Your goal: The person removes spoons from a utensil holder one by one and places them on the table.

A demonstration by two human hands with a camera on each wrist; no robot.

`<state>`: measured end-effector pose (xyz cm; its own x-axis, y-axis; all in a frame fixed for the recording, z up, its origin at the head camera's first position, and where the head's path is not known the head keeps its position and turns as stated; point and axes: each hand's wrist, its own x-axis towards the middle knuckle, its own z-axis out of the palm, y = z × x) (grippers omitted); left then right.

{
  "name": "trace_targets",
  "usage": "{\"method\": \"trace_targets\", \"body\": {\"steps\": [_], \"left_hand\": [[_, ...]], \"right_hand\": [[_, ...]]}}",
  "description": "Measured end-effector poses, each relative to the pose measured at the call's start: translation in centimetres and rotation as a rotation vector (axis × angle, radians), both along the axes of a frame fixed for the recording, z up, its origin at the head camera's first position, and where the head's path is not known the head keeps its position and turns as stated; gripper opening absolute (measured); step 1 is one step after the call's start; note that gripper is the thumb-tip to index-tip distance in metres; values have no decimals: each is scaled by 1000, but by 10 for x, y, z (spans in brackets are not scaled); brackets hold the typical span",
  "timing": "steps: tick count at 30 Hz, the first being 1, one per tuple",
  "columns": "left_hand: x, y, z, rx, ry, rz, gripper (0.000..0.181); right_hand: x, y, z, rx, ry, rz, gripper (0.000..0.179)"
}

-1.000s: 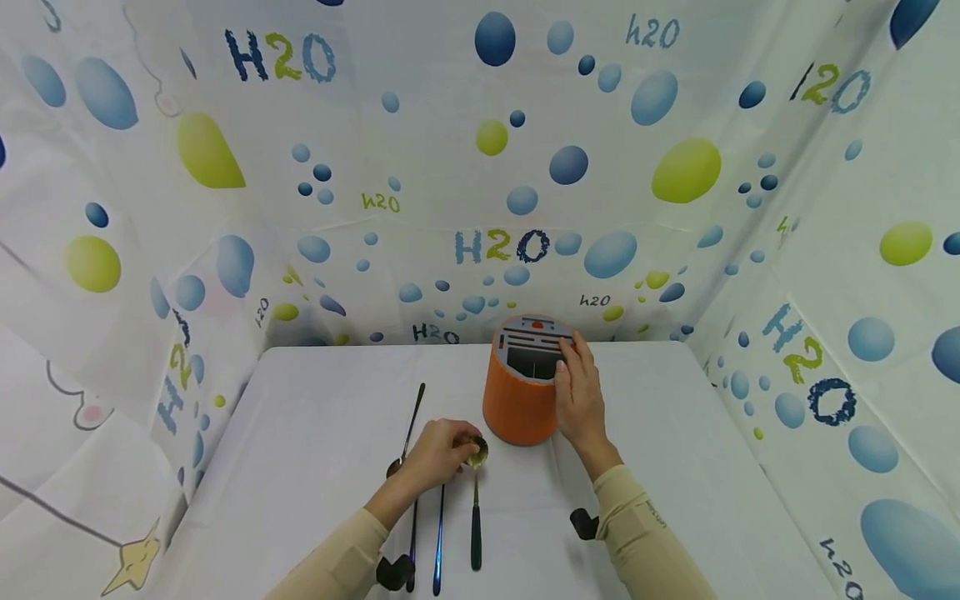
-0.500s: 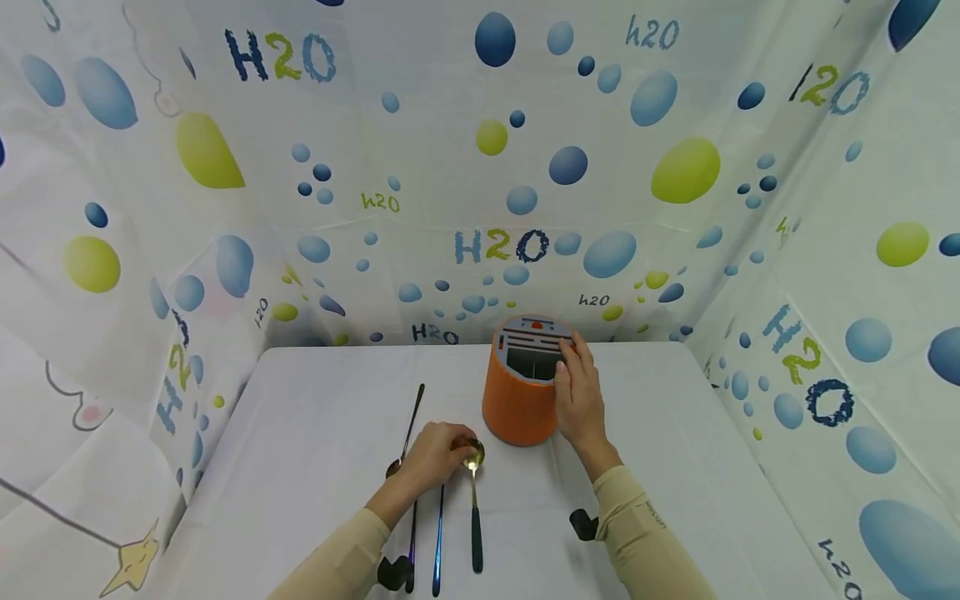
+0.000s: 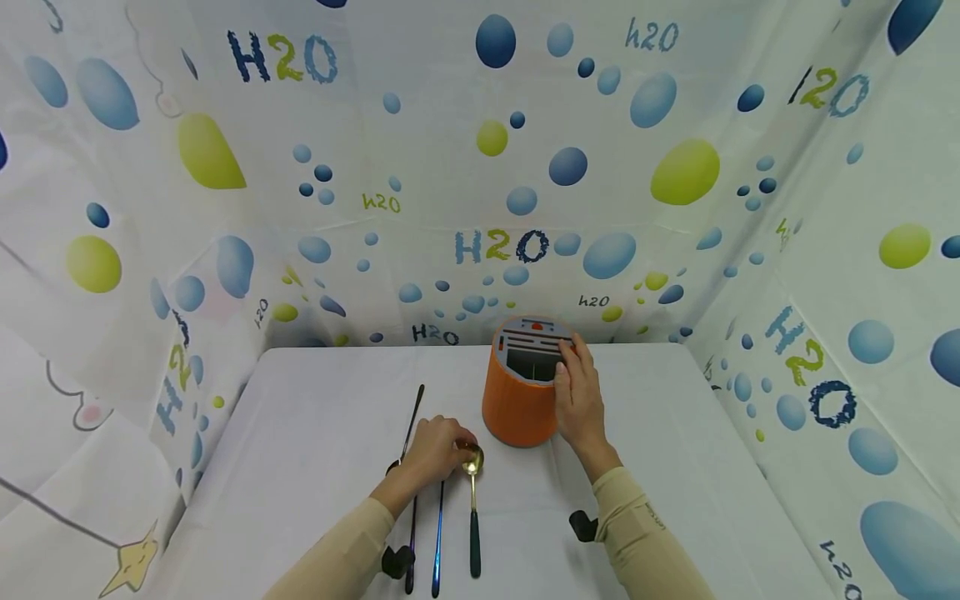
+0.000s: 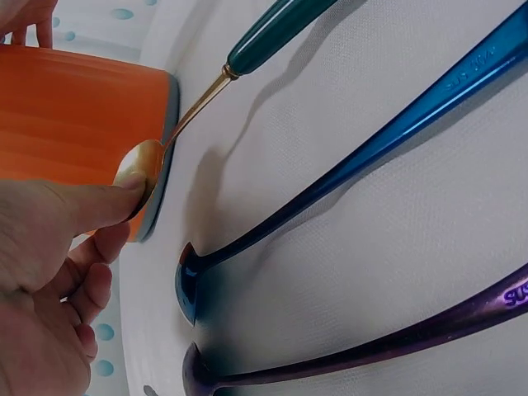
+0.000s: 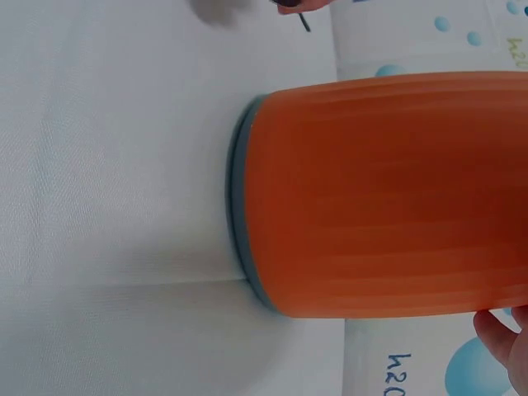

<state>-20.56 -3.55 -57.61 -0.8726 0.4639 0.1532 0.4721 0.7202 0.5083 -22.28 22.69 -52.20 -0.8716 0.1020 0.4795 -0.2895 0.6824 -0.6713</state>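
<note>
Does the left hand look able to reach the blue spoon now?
Probably: the blue spoon lies nearby with nothing on it, though the left hand must likely first release the green-handled spoon it pinches.

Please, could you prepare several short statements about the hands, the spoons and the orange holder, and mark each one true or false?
1. The left hand pinches the green-handled spoon at its bowl. True.
2. The right hand grips a spoon. False: it touches the orange holder.
3. The orange holder stands upright on the table. True.
4. In the head view, the blue spoon lies right of the green-handled one. False: it lies left.
</note>
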Motion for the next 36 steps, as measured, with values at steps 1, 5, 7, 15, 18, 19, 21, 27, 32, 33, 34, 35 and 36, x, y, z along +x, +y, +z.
{"method": "trace_targets", "body": {"steps": [1, 5, 7, 15, 18, 19, 21, 27, 32, 33, 34, 35, 36], "left_hand": [[-1, 0, -1, -2, -11, -3, 12], [-1, 1, -2, -13, -37, -2, 13], [-2, 1, -3, -19, -32, 1, 13], [-1, 1, -3, -46, -22, 14, 14], [0, 2, -3, -45, -34, 24, 14], [0, 2, -3, -47, -35, 28, 14], [1, 2, -3, -49, -40, 37, 14], [3, 2, -3, -43, -46, 45, 14], [3, 3, -4, -51, -57, 48, 14], [3, 3, -5, -52, -58, 49, 14], [4, 3, -5, -53, -58, 49, 14], [4, 3, -5, -52, -58, 49, 14], [4, 3, -5, -52, -57, 48, 14]], "right_hand": [[0, 0, 0, -2, 0, 1, 49], [0, 1, 0, -7, 7, 9, 49], [0, 1, 0, -8, 11, 11, 49], [0, 2, -1, -5, 5, 5, 49], [1, 2, -1, -6, 4, 5, 49], [1, 2, -1, -5, 4, 5, 49], [1, 3, -1, -3, 5, 5, 50], [1, 4, -1, -1, 11, 6, 49], [2, 4, -1, -5, 8, 13, 49], [2, 4, 0, -5, 7, 15, 49], [2, 4, 0, -4, 6, 13, 49], [2, 4, 0, -3, 5, 13, 49], [2, 4, 0, -1, 5, 11, 49]]}}
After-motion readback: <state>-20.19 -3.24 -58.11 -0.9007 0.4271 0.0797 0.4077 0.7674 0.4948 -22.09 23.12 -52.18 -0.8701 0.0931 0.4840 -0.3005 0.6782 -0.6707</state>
